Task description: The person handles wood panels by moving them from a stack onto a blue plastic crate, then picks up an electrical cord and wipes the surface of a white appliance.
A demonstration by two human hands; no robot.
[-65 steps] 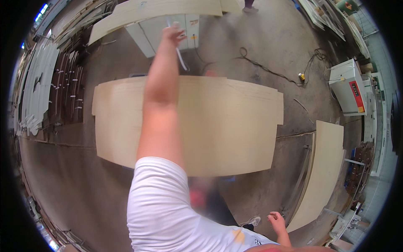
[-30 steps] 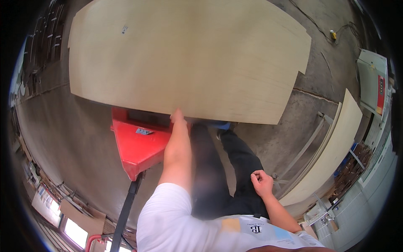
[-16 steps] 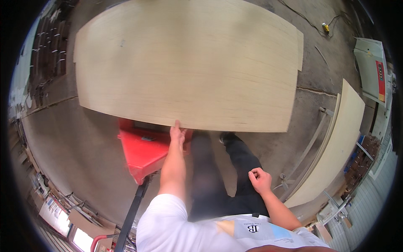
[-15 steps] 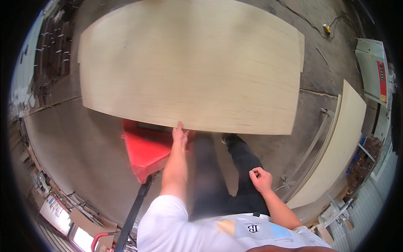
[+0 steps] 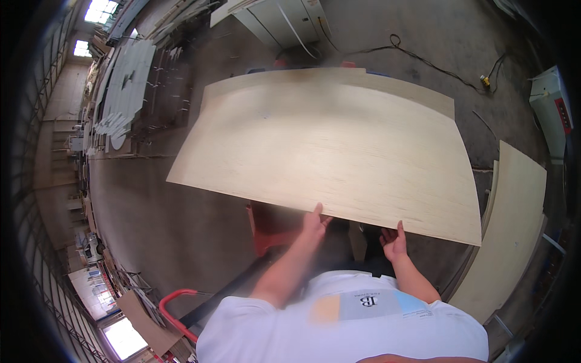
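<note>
"Where could a hand pass?"
"Between the left hand [image 5: 315,224] and right hand [image 5: 394,244], under the wooden sheet [image 5: 327,151]."
"What's blocking?"
"Red pallet truck [image 5: 261,241] near, left of them; pale panels [image 5: 511,230] farther right."

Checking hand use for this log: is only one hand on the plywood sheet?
No, the left hand and right hand both hold the near edge of the plywood sheet, thumbs on top.
</note>
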